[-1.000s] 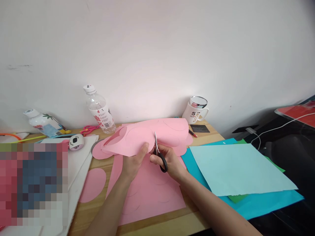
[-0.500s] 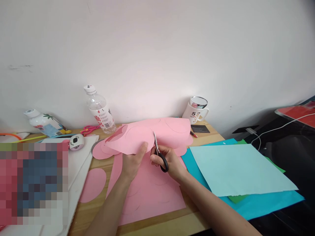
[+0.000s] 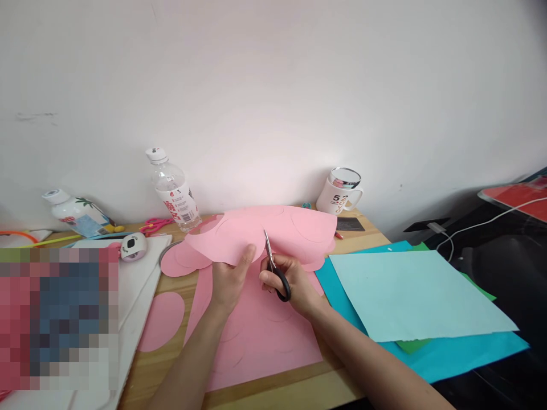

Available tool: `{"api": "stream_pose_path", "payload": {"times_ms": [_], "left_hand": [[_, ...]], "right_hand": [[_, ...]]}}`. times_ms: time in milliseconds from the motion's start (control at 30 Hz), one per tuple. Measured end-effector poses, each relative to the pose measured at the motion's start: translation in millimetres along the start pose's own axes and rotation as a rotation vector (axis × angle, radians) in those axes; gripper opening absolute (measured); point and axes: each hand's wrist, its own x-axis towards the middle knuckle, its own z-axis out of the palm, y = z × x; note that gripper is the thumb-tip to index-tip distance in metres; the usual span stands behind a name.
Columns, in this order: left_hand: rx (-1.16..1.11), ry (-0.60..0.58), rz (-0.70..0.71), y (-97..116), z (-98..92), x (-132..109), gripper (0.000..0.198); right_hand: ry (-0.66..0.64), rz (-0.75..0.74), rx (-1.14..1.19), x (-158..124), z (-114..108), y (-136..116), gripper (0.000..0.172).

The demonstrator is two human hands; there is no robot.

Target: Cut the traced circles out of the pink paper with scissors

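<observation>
My left hand (image 3: pixel 231 279) pinches the near edge of a raised sheet of pink paper (image 3: pixel 239 230), thumb on top and fingers hidden beneath. Curved pencil outlines show on that sheet. In my right hand (image 3: pixel 293 279) is a pair of scissors (image 3: pixel 282 283) with black handles, its blades pointing away from me and into the pink paper just right of my left thumb. Under both hands lies another pink sheet (image 3: pixel 260 359), also marked with curved lines. A cut pink oval (image 3: pixel 164 322) rests on the wooden table to the left.
A clear bottle (image 3: pixel 175 193) and a white mug (image 3: pixel 339 191) stand near the wall. Light-blue paper (image 3: pixel 423 296) overlies teal and green sheets at right. Pink scissors (image 3: pixel 156 225), a small white-and-pink gadget (image 3: pixel 133 247) and white boards (image 3: pixel 137 296) are at left. A white cable (image 3: pixel 491 213) runs far right.
The raised pink sheet has shifted slightly, its right end moving a little to the right and down. The scissors have moved slightly left along the paper.
</observation>
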Motion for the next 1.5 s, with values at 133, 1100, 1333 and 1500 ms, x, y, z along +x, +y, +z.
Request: {"api": "stream_pose_path", "payload": {"times_ms": [133, 1100, 1333, 1500], "left_hand": [[0.097, 0.01, -0.004, -0.8, -1.0, -2.2, 0.052], [0.134, -0.059, -0.021, 4.2, -2.7, -2.0, 0.055], [0.135, -0.054, -0.02, 6.7, -4.4, -0.8, 0.059], [0.116, -0.058, -0.022, 6.1, -4.1, 0.1, 0.059]], "right_hand": [[0.02, -0.002, 0.003, 0.8, 0.3, -0.2, 0.043], [0.019, -0.034, -0.043, -0.6, -4.1, -4.0, 0.042], [0.001, -0.05, -0.075, -1.0, -4.9, -4.9, 0.042], [0.029, -0.055, -0.087, 0.0, -4.5, -6.2, 0.042]]}}
